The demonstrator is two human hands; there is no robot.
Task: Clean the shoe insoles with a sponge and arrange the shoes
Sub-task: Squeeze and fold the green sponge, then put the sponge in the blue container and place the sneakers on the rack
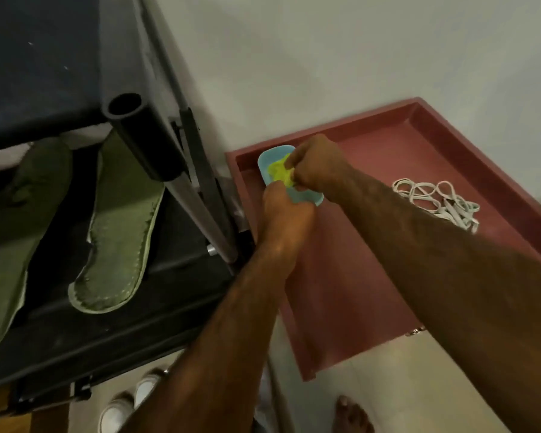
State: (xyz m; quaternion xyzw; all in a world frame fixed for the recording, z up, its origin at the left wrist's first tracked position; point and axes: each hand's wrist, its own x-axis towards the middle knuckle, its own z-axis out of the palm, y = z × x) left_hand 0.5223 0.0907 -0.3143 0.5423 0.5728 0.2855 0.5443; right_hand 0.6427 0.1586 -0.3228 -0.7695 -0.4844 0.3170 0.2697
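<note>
A yellow sponge (280,172) lies in a small light-blue dish (306,195) at the near-left corner of a red tray (372,245). My right hand (317,165) pinches the sponge from the right. My left hand (283,214) grips the dish's lower edge, fingers curled. Two green insoles lie on a black shoe rack shelf (169,276): one (119,232) beside the rack post, the other (16,232) at the far left, partly cut off by the frame.
A dark rack post (144,135) and slanted bars (200,198) stand between the insoles and the tray. White shoelaces (438,201) lie tangled in the tray. White shoes (128,401) sit on the floor below. A bare foot (353,415) is at the bottom.
</note>
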